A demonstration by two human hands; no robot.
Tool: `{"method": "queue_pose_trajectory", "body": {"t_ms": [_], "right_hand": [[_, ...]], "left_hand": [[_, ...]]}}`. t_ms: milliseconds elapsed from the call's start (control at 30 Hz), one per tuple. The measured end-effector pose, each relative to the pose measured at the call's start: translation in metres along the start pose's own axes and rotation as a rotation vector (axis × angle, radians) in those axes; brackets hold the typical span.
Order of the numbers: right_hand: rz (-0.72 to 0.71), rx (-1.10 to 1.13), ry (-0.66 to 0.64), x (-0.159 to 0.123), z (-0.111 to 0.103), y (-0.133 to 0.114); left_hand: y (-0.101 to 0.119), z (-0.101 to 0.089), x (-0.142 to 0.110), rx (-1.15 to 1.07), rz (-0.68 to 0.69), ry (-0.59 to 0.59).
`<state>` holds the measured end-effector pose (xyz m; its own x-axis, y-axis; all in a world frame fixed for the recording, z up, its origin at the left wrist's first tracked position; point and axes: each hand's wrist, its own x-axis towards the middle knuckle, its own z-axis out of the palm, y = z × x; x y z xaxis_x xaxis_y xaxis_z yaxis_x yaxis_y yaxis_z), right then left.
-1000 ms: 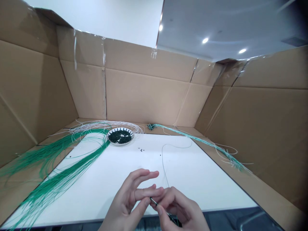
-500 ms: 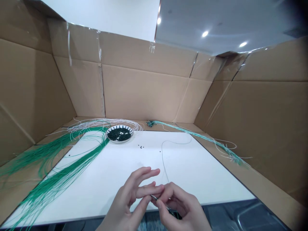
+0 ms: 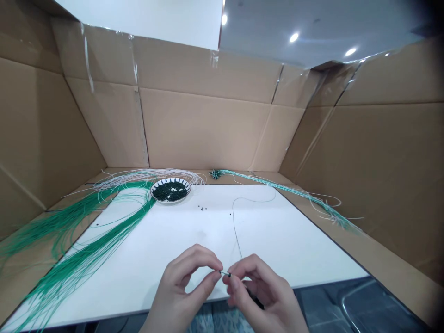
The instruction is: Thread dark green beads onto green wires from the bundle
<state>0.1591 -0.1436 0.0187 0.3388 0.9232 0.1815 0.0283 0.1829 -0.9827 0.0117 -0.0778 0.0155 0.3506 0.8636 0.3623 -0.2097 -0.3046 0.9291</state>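
At the near edge of the white board [image 3: 194, 231], my left hand [image 3: 187, 282] pinches a thin green cord [image 3: 225, 273] between thumb and index fingertip. My right hand [image 3: 260, 291] pinches the same cord a short way to the right, where a small dark bead [image 3: 229, 275] shows at its fingertips. Another dark speck sits at the left fingertips, too small to name. Something dark lies inside the curled right fingers, mostly hidden. From the right hand a thin dark thread [image 3: 234, 226] curves away across the board.
A patterned plate [image 3: 189, 194] of dark beads stands at the back left, beside green cord bundles [image 3: 114, 231] and white cords [image 3: 173, 174]. A green-and-white cord bundle [image 3: 277, 185] runs along the right. Several loose beads [image 3: 202, 208] dot the board. Cardboard walls [image 3: 208, 129] enclose it.
My left fingers have curled in from a more spread pose, and the fingertips have drawn apart, exposing a short stretch of cord between the hands. The view has shifted slightly.
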Motion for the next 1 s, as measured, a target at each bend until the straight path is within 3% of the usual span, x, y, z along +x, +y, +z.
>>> {"method": "queue_pose_trajectory", "body": {"t_ms": [267, 500, 667, 833, 1000], "right_hand": [[-0.026, -0.066, -0.007, 0.000, 0.004, 0.013], [0.049, -0.062, -0.024, -0.001, 0.010, 0.002], [0.060, -0.076, -0.002, -0.005, 0.010, 0.001], [0.064, -0.145, 0.004, -0.008, 0.014, -0.006], [0.060, -0.182, 0.030, -0.006, 0.020, -0.016]], "left_hand": [[0.000, 0.007, -0.002, 0.029, 0.013, 0.047], [-0.001, 0.008, -0.005, -0.034, -0.011, 0.044], [0.000, 0.005, -0.004, -0.058, -0.104, 0.054], [0.001, 0.001, -0.003, 0.032, -0.050, 0.017], [0.005, 0.007, -0.006, 0.083, -0.044, 0.113]]}}
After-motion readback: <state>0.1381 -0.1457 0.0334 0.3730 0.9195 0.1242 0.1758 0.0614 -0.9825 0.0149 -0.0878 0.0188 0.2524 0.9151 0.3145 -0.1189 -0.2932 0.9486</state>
